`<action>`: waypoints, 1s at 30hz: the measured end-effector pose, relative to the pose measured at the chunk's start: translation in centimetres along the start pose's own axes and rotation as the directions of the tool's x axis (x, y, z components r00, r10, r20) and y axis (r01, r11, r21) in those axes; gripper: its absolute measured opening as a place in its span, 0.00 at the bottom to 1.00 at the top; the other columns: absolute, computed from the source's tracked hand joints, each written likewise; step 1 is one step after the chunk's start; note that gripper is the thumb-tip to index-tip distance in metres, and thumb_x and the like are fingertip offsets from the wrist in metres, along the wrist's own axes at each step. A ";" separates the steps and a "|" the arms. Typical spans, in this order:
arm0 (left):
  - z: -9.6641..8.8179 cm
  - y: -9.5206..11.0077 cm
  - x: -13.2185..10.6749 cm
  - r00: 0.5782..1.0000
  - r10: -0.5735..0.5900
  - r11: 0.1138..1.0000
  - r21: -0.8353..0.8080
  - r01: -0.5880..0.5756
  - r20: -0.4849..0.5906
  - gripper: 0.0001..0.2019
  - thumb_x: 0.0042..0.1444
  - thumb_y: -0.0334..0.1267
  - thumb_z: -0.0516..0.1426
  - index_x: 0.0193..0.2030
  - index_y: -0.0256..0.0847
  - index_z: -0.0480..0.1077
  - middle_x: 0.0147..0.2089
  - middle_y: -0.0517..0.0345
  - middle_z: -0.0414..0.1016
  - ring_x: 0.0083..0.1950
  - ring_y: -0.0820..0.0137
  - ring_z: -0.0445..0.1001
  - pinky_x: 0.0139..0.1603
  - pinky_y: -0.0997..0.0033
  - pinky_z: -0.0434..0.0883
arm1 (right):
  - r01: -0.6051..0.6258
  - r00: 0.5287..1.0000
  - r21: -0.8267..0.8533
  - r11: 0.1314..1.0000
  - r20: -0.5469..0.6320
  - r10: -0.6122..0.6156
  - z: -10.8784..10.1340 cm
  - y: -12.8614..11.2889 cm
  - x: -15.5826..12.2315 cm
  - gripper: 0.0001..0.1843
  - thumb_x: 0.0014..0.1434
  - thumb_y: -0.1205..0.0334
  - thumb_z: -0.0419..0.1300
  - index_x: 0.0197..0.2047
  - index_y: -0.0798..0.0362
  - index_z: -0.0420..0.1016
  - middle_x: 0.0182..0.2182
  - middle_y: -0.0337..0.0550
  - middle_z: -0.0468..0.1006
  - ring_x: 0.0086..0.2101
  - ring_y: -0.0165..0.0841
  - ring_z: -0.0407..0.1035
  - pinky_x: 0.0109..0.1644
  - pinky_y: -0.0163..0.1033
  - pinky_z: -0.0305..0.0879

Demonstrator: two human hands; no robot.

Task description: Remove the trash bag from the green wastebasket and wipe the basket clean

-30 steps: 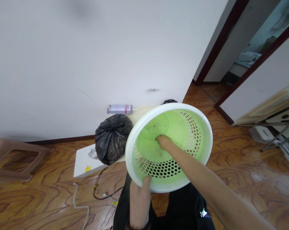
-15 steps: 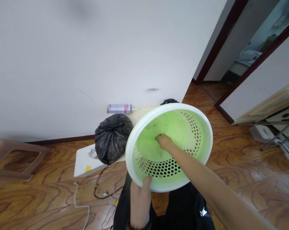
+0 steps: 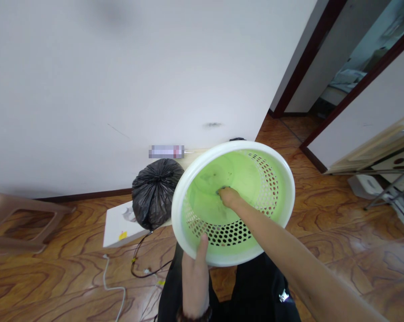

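A round green plastic basket (image 3: 242,179) with a white rim and perforated sides is held tilted, its opening facing me. My left hand (image 3: 195,268) grips the near rim, with its thumb over the edge and its other fingers hidden beneath. Inside the basket, my right hand (image 3: 229,197) is closed near the inner wall and bottom. A small greyish thing (image 3: 224,188) shows at its fingertips, too small to name. Dark specks mark the basket's bottom.
Left of the basket, a tied black garbage bag (image 3: 157,192) sits by a white box (image 3: 123,223). Another black bag (image 3: 237,139) peeks out behind the rim. A brown plastic stool (image 3: 24,223) stands left. Cables (image 3: 115,288) lie on the floor.
The basket has shifted slightly left and up. My left thumb now reaches further over the rim. My right hand stays inside at nearly the same spot.
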State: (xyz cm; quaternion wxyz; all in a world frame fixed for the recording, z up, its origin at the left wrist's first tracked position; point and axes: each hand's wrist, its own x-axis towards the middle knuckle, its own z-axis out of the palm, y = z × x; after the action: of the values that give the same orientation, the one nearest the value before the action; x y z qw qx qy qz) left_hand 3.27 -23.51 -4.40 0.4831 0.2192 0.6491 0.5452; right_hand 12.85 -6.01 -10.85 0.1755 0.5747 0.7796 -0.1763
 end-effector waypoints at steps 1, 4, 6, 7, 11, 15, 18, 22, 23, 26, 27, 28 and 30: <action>0.0 0.0 0.1 1.000 0.001 1.000 -0.002 -0.001 -0.002 0.35 0.47 0.50 0.57 0.62 0.41 0.56 0.47 0.48 0.76 0.52 0.50 0.70 0.49 0.52 0.69 | -0.001 1.000 0.000 1.000 -0.001 0.001 0.1 0.0 0.1 0.18 0.60 0.57 0.54 0.51 0.55 0.65 0.48 0.47 0.68 0.44 0.36 0.67 0.46 0.47 0.66; -0.1 -0.2 0.3 1.000 0.007 1.000 -0.004 -0.007 -0.001 0.35 0.47 0.50 0.57 0.61 0.41 0.57 0.47 0.49 0.76 0.52 0.51 0.70 0.49 0.52 0.69 | 0.000 1.000 -0.001 1.000 -0.006 0.000 0.4 0.2 0.4 0.17 0.60 0.57 0.54 0.51 0.55 0.66 0.48 0.48 0.68 0.44 0.36 0.66 0.47 0.47 0.65; -0.3 -0.4 0.5 1.000 0.013 1.000 -0.005 -0.013 0.001 0.34 0.47 0.48 0.58 0.61 0.40 0.58 0.47 0.48 0.75 0.52 0.52 0.70 0.50 0.52 0.69 | 0.000 1.000 0.000 1.000 -0.011 0.000 0.7 0.3 0.6 0.15 0.61 0.61 0.54 0.50 0.56 0.68 0.47 0.51 0.70 0.46 0.37 0.66 0.49 0.45 0.64; -0.4 -0.6 0.6 1.000 0.017 1.000 -0.003 -0.017 0.001 0.33 0.46 0.46 0.58 0.60 0.39 0.59 0.47 0.48 0.75 0.53 0.52 0.69 0.51 0.51 0.68 | -0.001 1.000 0.000 1.000 -0.014 0.001 0.8 0.4 0.7 0.14 0.61 0.64 0.53 0.49 0.57 0.69 0.47 0.53 0.71 0.46 0.37 0.66 0.49 0.43 0.63; -1.2 -1.0 1.2 0.999 0.045 0.999 0.022 -0.045 0.007 0.28 0.45 0.39 0.58 0.56 0.37 0.65 0.48 0.48 0.74 0.55 0.54 0.68 0.54 0.51 0.65 | -0.006 1.000 -0.002 1.000 -0.027 0.006 1.2 0.7 1.3 0.16 0.58 0.71 0.51 0.49 0.56 0.71 0.47 0.55 0.72 0.47 0.38 0.67 0.48 0.39 0.62; -1.6 -1.4 1.4 0.998 0.058 0.998 0.026 -0.058 0.008 0.27 0.43 0.33 0.57 0.54 0.38 0.66 0.48 0.49 0.74 0.55 0.55 0.68 0.55 0.50 0.64 | -0.001 0.999 -0.004 1.000 -0.046 0.001 1.6 0.9 1.6 0.19 0.57 0.72 0.50 0.50 0.56 0.71 0.47 0.55 0.72 0.47 0.38 0.67 0.47 0.39 0.62; -1.6 -1.6 1.4 0.999 0.053 0.998 0.032 -0.053 0.009 0.26 0.42 0.30 0.56 0.53 0.38 0.68 0.48 0.50 0.74 0.54 0.55 0.68 0.55 0.51 0.65 | 0.005 0.998 -0.006 1.000 -0.065 -0.006 1.9 0.9 1.7 0.20 0.57 0.74 0.48 0.50 0.56 0.71 0.46 0.55 0.73 0.47 0.39 0.68 0.46 0.39 0.63; -1.5 -1.7 1.4 0.999 0.047 0.998 0.030 -0.048 0.012 0.27 0.41 0.29 0.56 0.53 0.37 0.68 0.49 0.49 0.74 0.55 0.54 0.67 0.55 0.50 0.64 | 0.008 0.996 -0.003 1.000 -0.087 -0.008 2.3 0.7 1.7 0.20 0.57 0.74 0.47 0.51 0.57 0.70 0.46 0.55 0.73 0.46 0.39 0.68 0.45 0.38 0.64; -1.5 -1.7 1.4 0.999 0.048 0.998 0.028 -0.049 0.014 0.27 0.41 0.29 0.56 0.53 0.37 0.68 0.49 0.49 0.73 0.56 0.54 0.67 0.55 0.49 0.64 | 0.005 0.996 -0.001 1.000 -0.090 -0.005 2.4 0.6 1.7 0.20 0.57 0.74 0.47 0.51 0.57 0.69 0.46 0.55 0.73 0.46 0.39 0.68 0.45 0.38 0.63; -1.5 -1.5 1.3 0.999 0.045 0.999 0.030 -0.045 0.026 0.26 0.41 0.29 0.56 0.52 0.37 0.68 0.49 0.49 0.74 0.56 0.53 0.67 0.54 0.49 0.65 | -0.003 0.996 0.003 1.000 -0.094 0.003 2.5 0.4 1.8 0.20 0.57 0.74 0.46 0.51 0.57 0.69 0.45 0.56 0.73 0.45 0.39 0.69 0.45 0.39 0.64; -1.5 -1.4 1.3 0.999 0.044 0.999 0.030 -0.045 0.029 0.26 0.41 0.29 0.56 0.52 0.37 0.68 0.49 0.49 0.74 0.55 0.53 0.67 0.54 0.49 0.65 | -0.002 0.996 0.004 1.000 -0.095 0.003 2.5 0.4 1.8 0.20 0.57 0.74 0.46 0.50 0.57 0.70 0.45 0.55 0.73 0.45 0.40 0.69 0.45 0.39 0.64; -1.5 -1.4 1.3 0.999 0.046 0.999 0.027 -0.046 0.030 0.26 0.41 0.29 0.57 0.52 0.37 0.68 0.48 0.49 0.74 0.55 0.53 0.67 0.54 0.49 0.65 | 0.000 0.995 0.005 1.000 -0.096 0.001 2.5 0.4 1.8 0.20 0.57 0.74 0.46 0.50 0.57 0.70 0.45 0.55 0.73 0.45 0.40 0.69 0.44 0.39 0.64; -1.6 -1.3 1.2 0.998 0.058 0.998 0.009 -0.058 0.031 0.27 0.40 0.29 0.57 0.52 0.37 0.68 0.49 0.48 0.74 0.55 0.53 0.67 0.54 0.49 0.65 | 0.006 0.995 0.009 1.000 -0.099 -0.005 2.5 0.5 1.8 0.20 0.57 0.74 0.46 0.50 0.57 0.70 0.45 0.55 0.73 0.45 0.40 0.69 0.44 0.39 0.64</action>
State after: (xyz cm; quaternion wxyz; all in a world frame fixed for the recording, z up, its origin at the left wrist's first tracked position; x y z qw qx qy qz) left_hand 1.69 -23.68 -6.21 0.4758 0.2487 0.6378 0.5522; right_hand 13.00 -5.61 -13.94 0.1337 0.5815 0.7880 -0.1518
